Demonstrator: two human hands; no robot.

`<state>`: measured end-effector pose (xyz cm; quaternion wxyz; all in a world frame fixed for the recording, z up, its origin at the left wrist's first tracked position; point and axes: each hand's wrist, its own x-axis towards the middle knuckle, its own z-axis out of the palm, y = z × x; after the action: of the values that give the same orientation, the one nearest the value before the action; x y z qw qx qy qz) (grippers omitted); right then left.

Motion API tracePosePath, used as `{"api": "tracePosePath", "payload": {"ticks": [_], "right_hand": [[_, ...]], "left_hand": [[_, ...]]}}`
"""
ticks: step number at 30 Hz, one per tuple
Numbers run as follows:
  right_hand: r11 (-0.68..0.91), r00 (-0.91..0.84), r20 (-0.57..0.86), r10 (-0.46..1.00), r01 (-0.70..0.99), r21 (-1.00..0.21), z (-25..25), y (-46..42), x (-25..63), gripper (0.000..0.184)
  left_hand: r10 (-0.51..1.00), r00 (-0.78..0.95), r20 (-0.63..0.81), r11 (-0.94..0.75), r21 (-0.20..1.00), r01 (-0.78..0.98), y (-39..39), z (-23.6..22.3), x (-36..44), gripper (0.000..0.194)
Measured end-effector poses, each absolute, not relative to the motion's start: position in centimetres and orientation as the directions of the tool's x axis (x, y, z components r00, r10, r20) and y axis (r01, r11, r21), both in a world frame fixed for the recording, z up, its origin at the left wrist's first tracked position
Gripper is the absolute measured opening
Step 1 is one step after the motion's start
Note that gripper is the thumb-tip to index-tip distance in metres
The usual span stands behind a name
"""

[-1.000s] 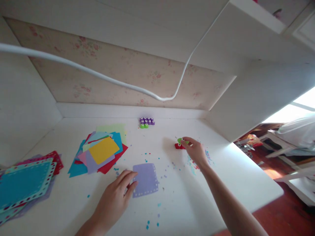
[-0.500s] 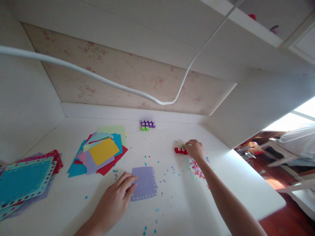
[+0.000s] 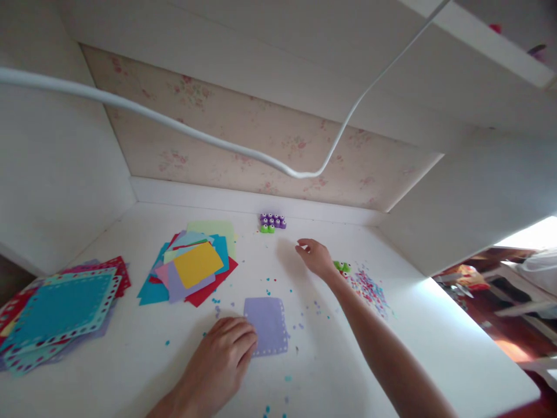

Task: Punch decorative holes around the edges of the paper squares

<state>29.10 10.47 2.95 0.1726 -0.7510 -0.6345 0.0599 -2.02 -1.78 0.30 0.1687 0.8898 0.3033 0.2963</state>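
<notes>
Purple paper [image 3: 267, 325], flat on table [image 3: 322, 377]; left hand [image 3: 224, 354], fingers curled at the paper's left edge, grip unclear; paper pile [image 3: 198, 264], upper left; purple blocks [image 3: 277, 223], beyond; confetti [image 3: 369, 290], right; right hand [image 3: 314, 255], empty, fingers loosely parted, now moved left off green blocks [image 3: 343, 267]

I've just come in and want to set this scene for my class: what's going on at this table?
A person's left hand rests at the left edge of a lavender sheet dotted along its right and bottom edges. The right hand is over the table, nothing visible in it, between a purple-and-green cluster near the wall and green pieces beside its forearm. Loose coloured sheets and a dotted-edge stack lie left; paper bits lie right.
</notes>
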Motion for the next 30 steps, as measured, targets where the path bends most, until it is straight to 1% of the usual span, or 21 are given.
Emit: {"api": "tracePosePath", "payload": {"ticks": [3,6,8,11,15,18,21,24,27,30], "right_hand": [[-0.056,0.101,0.114,0.988,0.937,-0.345,2.2,13.9,25.5,0.042],[-0.007,0.048,0.115,0.992,0.942,-0.336,1.9,16.7,23.0,0.047],[-0.012,0.050,0.107,0.993,0.944,-0.330,1.8,17.9,22.1,0.044],[-0.067,0.105,0.102,0.989,0.945,-0.321,1.6,18.5,21.7,0.037],[-0.103,0.143,0.110,0.984,0.946,-0.306,1.0,17.8,22.3,0.031],[-0.082,0.123,0.119,0.985,0.950,-0.301,0.9,17.1,23.0,0.038],[-0.010,0.050,0.123,0.991,0.952,-0.306,1.1,17.0,23.2,0.049],[0.017,0.020,0.109,0.994,0.945,-0.326,1.3,17.2,23.0,0.042],[-0.037,0.083,0.113,0.990,0.932,-0.361,1.6,17.3,22.9,0.030],[-0.070,0.141,0.141,0.980,0.907,-0.416,2.3,17.0,22.9,0.024]], "left_hand": [[0.632,0.659,0.407,-0.762,0.480,0.435,-2.1,0.3,-1.8,0.024],[0.629,0.696,0.346,-0.762,0.454,0.463,-2.2,0.6,-1.9,0.021],[0.615,0.726,0.307,-0.769,0.435,0.468,-2.0,0.8,-2.0,0.021],[0.598,0.752,0.278,-0.779,0.424,0.462,-1.9,0.9,-2.2,0.025],[0.653,0.721,0.232,-0.732,0.436,0.523,-2.1,0.6,-2.2,0.027],[0.685,0.699,0.208,-0.704,0.437,0.560,-2.4,0.4,-2.0,0.026],[0.661,0.720,0.213,-0.725,0.427,0.540,-2.8,0.3,-1.8,0.027],[0.640,0.735,0.225,-0.741,0.434,0.513,-2.9,0.5,-1.7,0.030],[0.632,0.738,0.235,-0.743,0.454,0.492,-3.0,0.7,-1.7,0.031],[0.638,0.732,0.239,-0.734,0.476,0.484,-2.9,0.9,-1.7,0.029]]}}
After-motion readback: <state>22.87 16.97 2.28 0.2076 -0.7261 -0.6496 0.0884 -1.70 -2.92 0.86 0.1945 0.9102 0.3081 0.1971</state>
